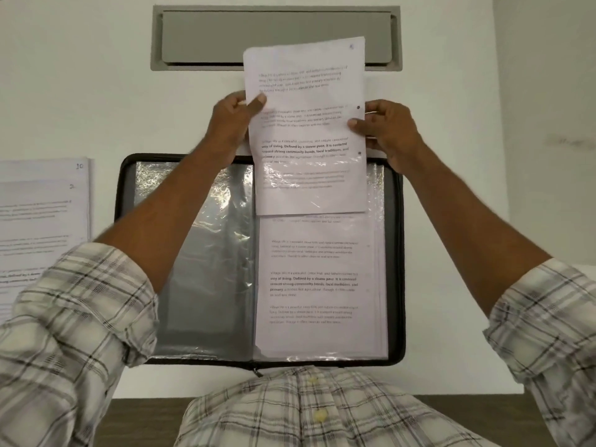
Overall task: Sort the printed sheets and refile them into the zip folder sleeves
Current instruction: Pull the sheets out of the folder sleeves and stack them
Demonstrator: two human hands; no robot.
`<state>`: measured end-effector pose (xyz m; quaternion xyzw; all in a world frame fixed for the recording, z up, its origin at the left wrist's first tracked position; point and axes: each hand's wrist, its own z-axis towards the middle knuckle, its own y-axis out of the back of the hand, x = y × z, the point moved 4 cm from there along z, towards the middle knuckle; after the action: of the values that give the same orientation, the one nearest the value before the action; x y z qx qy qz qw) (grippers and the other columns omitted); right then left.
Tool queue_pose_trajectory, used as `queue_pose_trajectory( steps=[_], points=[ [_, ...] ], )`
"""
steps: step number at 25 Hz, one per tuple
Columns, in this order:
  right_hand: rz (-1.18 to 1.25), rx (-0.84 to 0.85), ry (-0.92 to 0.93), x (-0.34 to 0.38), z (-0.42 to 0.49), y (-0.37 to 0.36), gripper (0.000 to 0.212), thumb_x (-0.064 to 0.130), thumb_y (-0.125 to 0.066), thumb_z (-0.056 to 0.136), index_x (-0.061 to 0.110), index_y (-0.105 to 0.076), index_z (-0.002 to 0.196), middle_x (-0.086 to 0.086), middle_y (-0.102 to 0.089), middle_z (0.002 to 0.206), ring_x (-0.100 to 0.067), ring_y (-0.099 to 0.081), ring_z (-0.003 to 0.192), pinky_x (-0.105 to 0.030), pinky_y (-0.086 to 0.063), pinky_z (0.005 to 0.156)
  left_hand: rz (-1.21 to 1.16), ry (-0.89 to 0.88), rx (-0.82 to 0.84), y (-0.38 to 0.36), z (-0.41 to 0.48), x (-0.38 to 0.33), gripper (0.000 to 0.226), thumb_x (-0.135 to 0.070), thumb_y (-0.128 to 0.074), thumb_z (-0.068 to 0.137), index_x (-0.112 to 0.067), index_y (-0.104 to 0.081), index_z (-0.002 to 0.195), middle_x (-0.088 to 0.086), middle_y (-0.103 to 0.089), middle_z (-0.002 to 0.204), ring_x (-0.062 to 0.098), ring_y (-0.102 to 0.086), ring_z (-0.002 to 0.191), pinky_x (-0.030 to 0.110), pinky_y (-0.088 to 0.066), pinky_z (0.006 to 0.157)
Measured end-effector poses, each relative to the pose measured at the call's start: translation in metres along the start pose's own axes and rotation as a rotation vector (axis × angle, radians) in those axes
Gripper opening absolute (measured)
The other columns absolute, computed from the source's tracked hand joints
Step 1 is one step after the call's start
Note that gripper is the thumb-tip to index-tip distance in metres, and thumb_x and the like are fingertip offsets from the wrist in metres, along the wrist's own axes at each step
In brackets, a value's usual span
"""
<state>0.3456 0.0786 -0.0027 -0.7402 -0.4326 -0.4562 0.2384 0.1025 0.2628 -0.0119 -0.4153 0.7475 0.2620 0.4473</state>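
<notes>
Two hands pinch one sheet [309, 124]: left hand [237, 114] at its left edge, right hand [383, 130] at its right, btm half inside the folder's [122, 195] right sleeve [375, 195] (far half sticks out). Risk: an uneven push w/ the sheet tilted could buckle it or snag the plastic.

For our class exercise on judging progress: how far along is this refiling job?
Done: the right-hand sleeves of the zip folder already hold printed pages. In hand: the left hand and right hand pinch a sheet, its lower part under sleeve plastic. Left: the stack beside the folder is unfiled, and the left-hand sleeves look empty.
</notes>
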Motion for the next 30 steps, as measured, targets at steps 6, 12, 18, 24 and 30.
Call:
queue_pose_trajectory(
  steps=[6,12,18,24,30],
  points=[
    [0.117,-0.191,0.227,0.041,0.005,0.004,0.04,0.007,-0.078,0.085,-0.005,-0.063,0.12,-0.015,-0.077,0.105,-0.029,-0.075,0.097,-0.049,-0.062,0.086,0.089,-0.177,-0.015,0.002,-0.014,-0.019,0.038,-0.011,-0.075,0.093,-0.003,-0.065,0.128,0.01,-0.075,0.111,0.022,-0.075,0.105,0.042,-0.062,0.09],
    [0.196,-0.162,0.487,0.11,-0.022,-0.013,0.043,0.004,-0.068,0.092,-0.001,-0.055,0.133,-0.015,-0.075,0.114,-0.033,-0.073,0.106,-0.048,-0.061,0.086,-0.048,-0.398,-0.081,0.013,-0.04,-0.105,0.038,-0.017,-0.074,0.094,0.0,-0.066,0.127,0.02,-0.072,0.122,0.03,-0.071,0.114,0.047,-0.06,0.093],
    [0.258,-0.022,0.455,0.116,-0.079,-0.092,0.047,-0.003,-0.067,0.09,0.0,-0.052,0.134,-0.016,-0.075,0.11,-0.029,-0.074,0.101,-0.047,-0.061,0.087,-0.081,-0.347,-0.198,0.098,-0.117,-0.089,0.039,-0.016,-0.076,0.093,-0.002,-0.067,0.128,0.008,-0.076,0.12,0.026,-0.072,0.113,0.039,-0.06,0.093],
    [0.176,0.053,0.284,0.048,-0.154,-0.216,0.057,0.007,-0.075,0.09,0.015,-0.047,0.14,-0.013,-0.075,0.11,-0.024,-0.075,0.097,-0.038,-0.063,0.083,-0.176,-0.177,-0.391,0.219,-0.2,-0.004,0.037,-0.012,-0.079,0.089,-0.005,-0.071,0.125,0.006,-0.078,0.112,0.025,-0.074,0.108,0.039,-0.06,0.094],
    [0.094,0.053,0.16,-0.019,-0.219,-0.357,0.04,0.003,-0.073,0.09,0.015,-0.055,0.123,-0.002,-0.075,0.098,-0.011,-0.075,0.086,-0.025,-0.061,0.071,-0.135,-0.002,-0.488,0.36,-0.263,0.088,0.021,-0.021,-0.082,0.088,-0.024,-0.078,0.108,-0.003,-0.08,0.104,0.019,-0.071,0.097,0.043,-0.054,0.102]
  ],
)
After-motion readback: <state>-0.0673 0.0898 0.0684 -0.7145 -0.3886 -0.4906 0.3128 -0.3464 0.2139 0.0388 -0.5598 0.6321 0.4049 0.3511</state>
